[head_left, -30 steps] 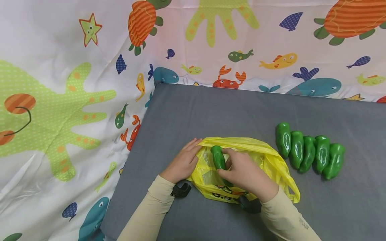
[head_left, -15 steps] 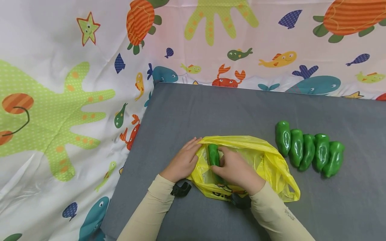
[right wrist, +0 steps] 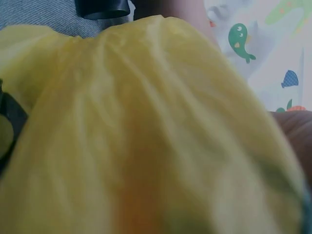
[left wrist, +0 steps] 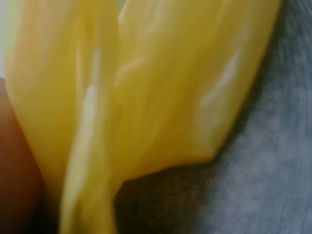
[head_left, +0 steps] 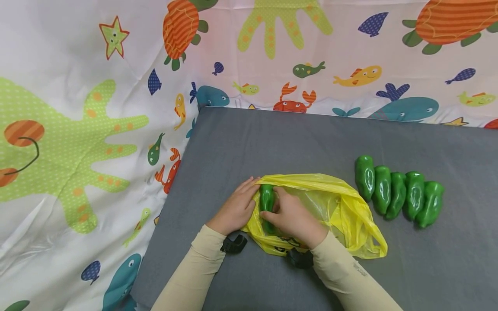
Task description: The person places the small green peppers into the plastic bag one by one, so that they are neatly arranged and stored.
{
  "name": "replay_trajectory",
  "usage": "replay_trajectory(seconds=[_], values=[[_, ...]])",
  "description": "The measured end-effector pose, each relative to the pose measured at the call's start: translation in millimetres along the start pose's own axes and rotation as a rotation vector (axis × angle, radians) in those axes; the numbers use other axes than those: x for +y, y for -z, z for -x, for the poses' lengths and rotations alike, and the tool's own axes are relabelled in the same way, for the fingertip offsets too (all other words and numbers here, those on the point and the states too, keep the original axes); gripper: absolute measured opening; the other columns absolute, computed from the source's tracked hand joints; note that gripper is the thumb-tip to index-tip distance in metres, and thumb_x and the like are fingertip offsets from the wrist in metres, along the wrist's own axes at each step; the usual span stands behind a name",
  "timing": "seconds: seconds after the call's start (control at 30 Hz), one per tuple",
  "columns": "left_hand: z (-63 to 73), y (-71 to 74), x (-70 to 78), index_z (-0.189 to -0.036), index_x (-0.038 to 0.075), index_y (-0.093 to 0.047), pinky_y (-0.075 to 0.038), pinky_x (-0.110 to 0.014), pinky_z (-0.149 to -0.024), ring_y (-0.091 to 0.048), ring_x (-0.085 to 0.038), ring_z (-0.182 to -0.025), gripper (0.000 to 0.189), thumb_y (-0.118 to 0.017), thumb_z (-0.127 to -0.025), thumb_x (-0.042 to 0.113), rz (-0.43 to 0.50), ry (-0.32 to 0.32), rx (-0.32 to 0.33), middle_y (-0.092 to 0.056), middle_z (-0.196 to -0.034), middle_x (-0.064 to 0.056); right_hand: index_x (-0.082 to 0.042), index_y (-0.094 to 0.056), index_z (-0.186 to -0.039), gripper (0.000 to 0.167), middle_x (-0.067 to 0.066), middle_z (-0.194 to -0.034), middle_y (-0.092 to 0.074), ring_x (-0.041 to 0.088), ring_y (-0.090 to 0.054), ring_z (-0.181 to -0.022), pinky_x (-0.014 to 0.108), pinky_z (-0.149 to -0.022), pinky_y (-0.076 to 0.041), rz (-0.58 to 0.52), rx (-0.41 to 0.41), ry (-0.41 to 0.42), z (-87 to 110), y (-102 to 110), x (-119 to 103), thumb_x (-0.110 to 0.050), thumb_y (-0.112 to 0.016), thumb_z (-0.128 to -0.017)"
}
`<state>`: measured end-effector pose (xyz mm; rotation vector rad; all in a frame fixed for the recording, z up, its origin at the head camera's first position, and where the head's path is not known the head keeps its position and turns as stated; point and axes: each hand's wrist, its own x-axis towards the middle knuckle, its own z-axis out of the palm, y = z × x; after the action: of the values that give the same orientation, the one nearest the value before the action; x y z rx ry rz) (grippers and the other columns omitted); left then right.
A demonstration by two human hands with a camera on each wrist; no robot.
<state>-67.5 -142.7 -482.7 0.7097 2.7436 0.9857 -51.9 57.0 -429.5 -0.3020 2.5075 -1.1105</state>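
Observation:
A yellow plastic bag (head_left: 342, 207) lies on the grey table with its mouth spread. My left hand (head_left: 235, 210) holds the bag's left rim; its thumb is partly hidden. Inside the mouth, my right hand (head_left: 293, 214) grips a green pepper (head_left: 266, 198) between thumb and fingers, the pepper standing lengthwise near the left side. Yellow plastic (left wrist: 146, 97) fills much of the left wrist view, and the right wrist view is mostly covered by the bag (right wrist: 146, 122), so the pepper is hard to make out there.
Several green peppers (head_left: 397, 195) lie side by side in a row right of the bag. The grey cloth-covered table (head_left: 272, 138) ends at a curtain (head_left: 229, 26) printed with sea animals, behind and to the left. A black wrist device (head_left: 233, 244) sits by the left wrist.
My right hand has moved left inside the bag, carrying the green pepper closer to the left rim and more upright. My left hand has stayed in place.

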Motion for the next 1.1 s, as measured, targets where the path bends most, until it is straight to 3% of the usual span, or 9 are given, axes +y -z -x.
replay_trajectory(seconds=[0.27, 0.57, 0.9, 1.1], values=[[-1.0, -0.4, 0.2, -0.159, -0.001, -0.041, -0.023, -0.043, -0.132, -0.026, -0.03, -0.159, 0.053, -0.039, -0.107, 0.005, 0.019, 0.028, -0.024, -0.036, -0.168, -0.014, 0.002, -0.046, -0.144, 0.073, 0.003, -0.072, -0.061, 0.015, -0.057, -0.056, 0.03, -0.05, -0.052, -0.064, 0.031, 0.003, -3.0, -8, 3, -0.024, -0.086, -0.089], [-0.4, 0.5, 1.6, -0.159, 0.0, -0.042, -0.023, -0.045, -0.132, -0.026, -0.032, -0.159, 0.052, -0.04, -0.107, 0.005, 0.045, 0.027, -0.008, -0.037, -0.167, -0.016, 0.001, -0.031, -0.158, 0.104, 0.002, -0.074, -0.064, 0.013, -0.062, -0.062, 0.029, -0.059, -0.057, -0.07, 0.088, -0.034, -6.9, -17, 1, -0.034, -0.092, -0.082], [-2.3, 0.5, 1.3, -0.157, -0.002, -0.045, -0.024, -0.044, -0.131, -0.027, -0.032, -0.159, 0.051, -0.041, -0.106, 0.004, 0.033, 0.024, 0.0, -0.038, -0.167, -0.016, -0.002, -0.031, -0.157, 0.111, 0.004, -0.076, -0.064, 0.015, -0.062, -0.064, 0.031, -0.06, -0.056, -0.073, 0.116, -0.043, -8.5, -18, 8, -0.043, -0.095, -0.076], [-1.9, 0.2, 2.1, -0.157, -0.002, -0.045, -0.023, -0.044, -0.131, -0.026, -0.03, -0.159, 0.051, -0.041, -0.107, 0.006, 0.038, 0.043, -0.005, -0.037, -0.168, -0.014, -0.004, -0.032, -0.158, 0.106, 0.004, -0.075, -0.065, 0.015, -0.061, -0.062, 0.031, -0.057, -0.054, -0.082, 0.101, -0.049, -4.2, -9, 10, -0.046, -0.091, -0.081]])
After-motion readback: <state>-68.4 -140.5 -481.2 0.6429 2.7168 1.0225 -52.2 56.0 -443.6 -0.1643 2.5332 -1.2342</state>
